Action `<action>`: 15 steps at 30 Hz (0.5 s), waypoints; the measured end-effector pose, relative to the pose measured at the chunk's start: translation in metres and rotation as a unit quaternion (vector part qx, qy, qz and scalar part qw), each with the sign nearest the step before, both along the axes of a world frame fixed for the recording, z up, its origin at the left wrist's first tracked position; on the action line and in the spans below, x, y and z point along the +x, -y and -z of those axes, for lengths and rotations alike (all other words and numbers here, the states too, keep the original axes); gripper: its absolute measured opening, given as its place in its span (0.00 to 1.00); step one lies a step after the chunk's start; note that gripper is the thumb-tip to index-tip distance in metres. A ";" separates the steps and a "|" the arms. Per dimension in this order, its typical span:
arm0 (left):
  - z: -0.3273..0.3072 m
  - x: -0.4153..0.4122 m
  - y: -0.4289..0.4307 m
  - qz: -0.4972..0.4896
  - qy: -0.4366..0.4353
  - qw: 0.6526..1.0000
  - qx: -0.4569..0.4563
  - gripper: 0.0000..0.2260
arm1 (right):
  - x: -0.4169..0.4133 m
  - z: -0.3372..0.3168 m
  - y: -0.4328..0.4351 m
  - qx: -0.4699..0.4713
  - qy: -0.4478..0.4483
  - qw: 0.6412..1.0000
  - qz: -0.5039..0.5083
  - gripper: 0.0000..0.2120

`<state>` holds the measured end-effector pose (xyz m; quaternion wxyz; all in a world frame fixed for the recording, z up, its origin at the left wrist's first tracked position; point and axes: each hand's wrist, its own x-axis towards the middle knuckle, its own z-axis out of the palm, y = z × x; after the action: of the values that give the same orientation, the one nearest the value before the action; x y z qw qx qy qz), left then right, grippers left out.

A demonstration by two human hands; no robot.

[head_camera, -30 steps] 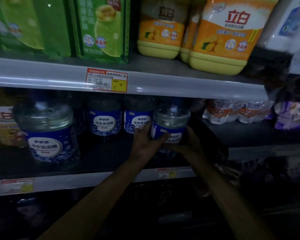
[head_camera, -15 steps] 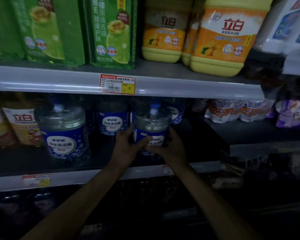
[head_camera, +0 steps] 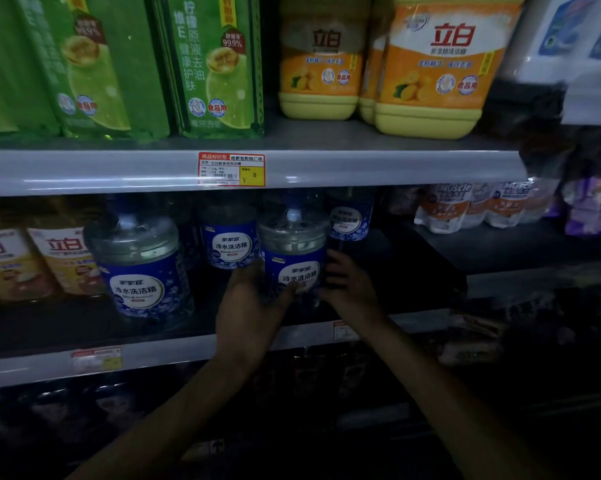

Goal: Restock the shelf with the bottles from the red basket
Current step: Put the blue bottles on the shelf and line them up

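A clear, squat bottle with a blue label (head_camera: 293,251) stands on the dark middle shelf (head_camera: 67,327). My left hand (head_camera: 254,303) grips its left side and my right hand (head_camera: 344,285) grips its right side, fingers curled round the label. Three like bottles stand near it: a large-looking one to the left (head_camera: 143,268), one behind at the left (head_camera: 228,242) and one behind at the right (head_camera: 349,220). The red basket is not in view.
The upper shelf (head_camera: 326,168) carries green cartons (head_camera: 216,64) and yellow-orange jugs (head_camera: 434,67), with a red price tag (head_camera: 231,169) on its lip. Yellow bottles (head_camera: 60,258) stand at the left of the middle shelf. White refill pouches (head_camera: 465,206) lie at the right on a separate shelf.
Both hands have carried the bottle leftward along the middle shelf, from beside the right-hand rear bottle to in front of the gap between the rear bottles. The view has also shifted.
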<state>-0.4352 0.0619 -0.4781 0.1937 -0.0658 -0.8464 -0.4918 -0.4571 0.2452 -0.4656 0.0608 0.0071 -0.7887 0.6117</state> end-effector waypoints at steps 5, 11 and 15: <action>-0.006 0.033 -0.028 0.023 -0.052 0.997 -0.052 0.26 | 0.006 0.006 -0.025 0.016 0.023 0.999 0.038 0.32; -0.003 0.022 -0.067 0.070 -0.018 0.997 -0.041 0.24 | 0.004 0.018 -0.048 0.101 -0.009 0.992 0.079 0.22; 0.002 0.005 -0.089 0.074 -0.010 0.997 -0.006 0.22 | -0.009 0.021 -0.059 0.129 0.008 0.988 0.086 0.18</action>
<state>-0.4307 0.1510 -0.4799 0.1651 -0.1346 -0.8398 -0.4994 -0.4656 0.3046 -0.4863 0.1059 -0.0580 -0.8589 0.4977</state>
